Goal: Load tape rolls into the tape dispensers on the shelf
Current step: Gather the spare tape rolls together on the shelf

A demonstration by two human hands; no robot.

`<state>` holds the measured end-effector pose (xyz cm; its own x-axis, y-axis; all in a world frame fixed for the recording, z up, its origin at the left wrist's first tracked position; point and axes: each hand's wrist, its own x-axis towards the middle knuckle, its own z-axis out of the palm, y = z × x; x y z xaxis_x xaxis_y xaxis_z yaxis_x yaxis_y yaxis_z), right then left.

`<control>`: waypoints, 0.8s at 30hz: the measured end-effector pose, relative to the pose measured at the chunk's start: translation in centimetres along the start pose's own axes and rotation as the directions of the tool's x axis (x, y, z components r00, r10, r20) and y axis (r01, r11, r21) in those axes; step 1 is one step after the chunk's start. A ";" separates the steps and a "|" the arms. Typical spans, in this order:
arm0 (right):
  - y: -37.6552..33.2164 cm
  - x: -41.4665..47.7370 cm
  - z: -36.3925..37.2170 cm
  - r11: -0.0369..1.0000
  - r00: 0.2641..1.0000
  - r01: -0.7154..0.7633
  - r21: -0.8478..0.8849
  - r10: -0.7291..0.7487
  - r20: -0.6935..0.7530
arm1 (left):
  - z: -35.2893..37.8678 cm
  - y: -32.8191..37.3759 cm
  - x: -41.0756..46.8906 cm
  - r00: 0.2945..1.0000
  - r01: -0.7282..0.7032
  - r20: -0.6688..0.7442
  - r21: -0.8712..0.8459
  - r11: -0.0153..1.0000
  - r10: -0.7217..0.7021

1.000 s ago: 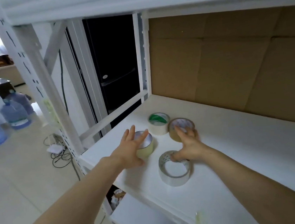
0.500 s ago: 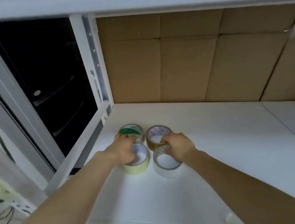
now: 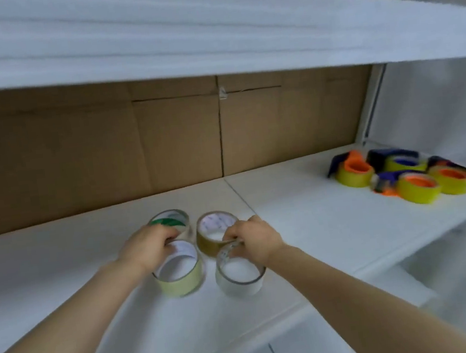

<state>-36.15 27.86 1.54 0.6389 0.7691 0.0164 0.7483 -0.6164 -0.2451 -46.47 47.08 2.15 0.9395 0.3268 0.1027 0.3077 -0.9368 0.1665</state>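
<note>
Several tape rolls lie flat in a tight square on the white shelf (image 3: 304, 226). My left hand (image 3: 144, 248) grips the far rim of the pale yellow roll (image 3: 180, 284). Behind it lies a white roll with a green label (image 3: 173, 219). My right hand (image 3: 253, 239) pinches the far rim of the clear roll (image 3: 240, 280), which touches the brown roll (image 3: 213, 230). At the shelf's far right stand several tape dispensers (image 3: 400, 174) in dark blue and orange, with yellow rolls on them.
A cardboard back panel (image 3: 135, 146) closes the rear of the shelf. A white upper shelf (image 3: 180, 31) hangs low overhead. A lower shelf (image 3: 360, 336) shows below the front edge at the right.
The view has swung right, bringing the dispensers into sight. Both hands have closed onto the rims of the two near rolls, which sit a little closer together.
</note>
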 end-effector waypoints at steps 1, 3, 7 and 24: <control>3.1 -1.4 -1.1 0.999 0.999 -0.033 -0.029 0.032 -0.025 | 0.6 3.1 1.3 0.999 -0.033 -0.004 -0.021 0.999 0.032; 9.4 -4.3 -3.1 0.992 0.993 -0.105 -0.072 0.101 -0.054 | 1.8 9.3 3.8 0.992 -0.125 0.000 -0.042 0.991 0.126; 20.4 -9.4 -6.2 0.954 0.952 -0.300 0.009 0.300 -0.061 | 3.7 20.7 7.6 0.978 -0.209 0.010 -0.064 0.976 0.210; 40.5 -4.2 -9.6 0.921 0.917 -0.354 -0.160 0.376 0.133 | 11.0 37.6 20.8 0.958 -0.256 0.131 -0.016 0.967 0.256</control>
<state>-6.82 -2.00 0.87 0.8434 0.4961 -0.2061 0.4915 -0.8675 -0.0769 -13.72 17.25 -0.29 0.9983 0.0571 0.0128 0.0546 -0.9871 0.1508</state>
